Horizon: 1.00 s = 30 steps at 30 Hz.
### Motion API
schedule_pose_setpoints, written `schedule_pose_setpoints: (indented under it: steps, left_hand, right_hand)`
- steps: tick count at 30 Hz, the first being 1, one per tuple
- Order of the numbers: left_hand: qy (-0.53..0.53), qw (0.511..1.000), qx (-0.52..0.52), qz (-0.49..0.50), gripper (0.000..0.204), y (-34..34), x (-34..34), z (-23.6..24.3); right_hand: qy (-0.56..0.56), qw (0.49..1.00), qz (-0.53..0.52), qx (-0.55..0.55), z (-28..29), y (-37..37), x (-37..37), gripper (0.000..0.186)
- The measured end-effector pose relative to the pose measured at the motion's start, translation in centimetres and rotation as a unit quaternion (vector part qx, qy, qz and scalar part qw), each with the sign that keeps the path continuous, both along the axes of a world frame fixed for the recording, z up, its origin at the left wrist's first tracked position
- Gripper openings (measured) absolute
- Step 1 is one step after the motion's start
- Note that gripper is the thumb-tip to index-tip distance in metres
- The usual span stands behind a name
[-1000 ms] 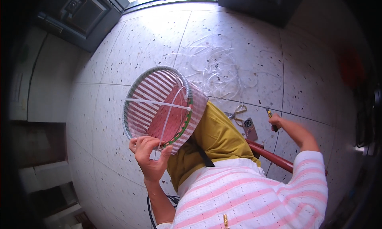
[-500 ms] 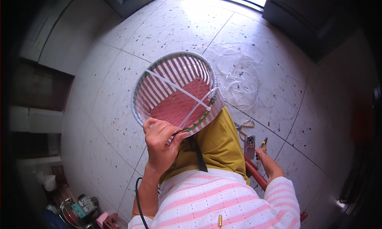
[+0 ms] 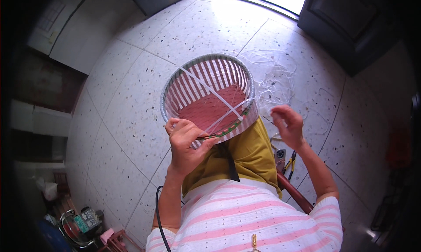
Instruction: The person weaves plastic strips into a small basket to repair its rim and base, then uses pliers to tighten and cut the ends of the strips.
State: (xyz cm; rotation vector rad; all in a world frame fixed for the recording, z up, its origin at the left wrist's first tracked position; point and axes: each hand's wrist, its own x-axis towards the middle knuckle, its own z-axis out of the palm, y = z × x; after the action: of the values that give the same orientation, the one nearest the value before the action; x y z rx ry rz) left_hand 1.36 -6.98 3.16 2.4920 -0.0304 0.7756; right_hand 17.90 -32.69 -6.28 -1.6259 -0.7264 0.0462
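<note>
A round woven basket (image 3: 163, 104) with pink and white stripes and a pink bottom rests tilted against my lap. White plastic strips (image 3: 211, 93) cross its mouth. Part of the near rim shows a green and pink edging (image 3: 229, 129); the rest of the rim is wrapped in grey-white. My left hand (image 3: 186, 143) is closed on the near-left rim, thumb outside and fingers over the edge. Raised off the basket's right side, my right hand (image 3: 289, 128) has its fingers bent and apart, with nothing visible in them. Yellow-handled pliers (image 3: 290, 163) lie on the floor below it.
Beside my right leg lie a phone (image 3: 280, 154) and partly hidden scissors (image 3: 275, 140). Loose white strips (image 3: 276, 83) spread over the tiled floor. Dark doors (image 3: 351, 28) stand at the far side. A red bar (image 3: 296, 193) is at my right hip; clutter (image 3: 87, 221) fills the lower left.
My right hand has let go of the pliers and risen from the floor toward the basket. The basket and my left hand sit slightly further right in view.
</note>
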Motion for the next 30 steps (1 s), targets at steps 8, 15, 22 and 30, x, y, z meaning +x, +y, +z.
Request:
schedule_pose_setpoints:
  steps: [8,15,22,30]
  left_hand:
    - [-0.001,0.999,-0.037,-0.017,0.025,0.8,-0.3,-0.5]
    - [0.004,0.998,-0.051,-0.026,0.023,0.9,-0.7,-0.3]
    - [-0.004,0.997,-0.076,-0.018,0.019,0.7,-0.8,-0.3]
    - [0.068,0.995,-0.074,-0.013,0.022,0.5,-0.4,0.7]
  right_hand:
    - [-0.231,0.953,0.157,-0.117,8.8,7.5,-4.7,0.029]
    - [-0.287,0.93,0.145,-0.176,9.5,8.2,-5.3,0.026]
    - [-0.29,0.924,0.137,-0.209,10.4,8.2,-5.4,0.018]
    - [-0.256,0.928,0.133,-0.235,10.8,8.4,-5.6,0.019]
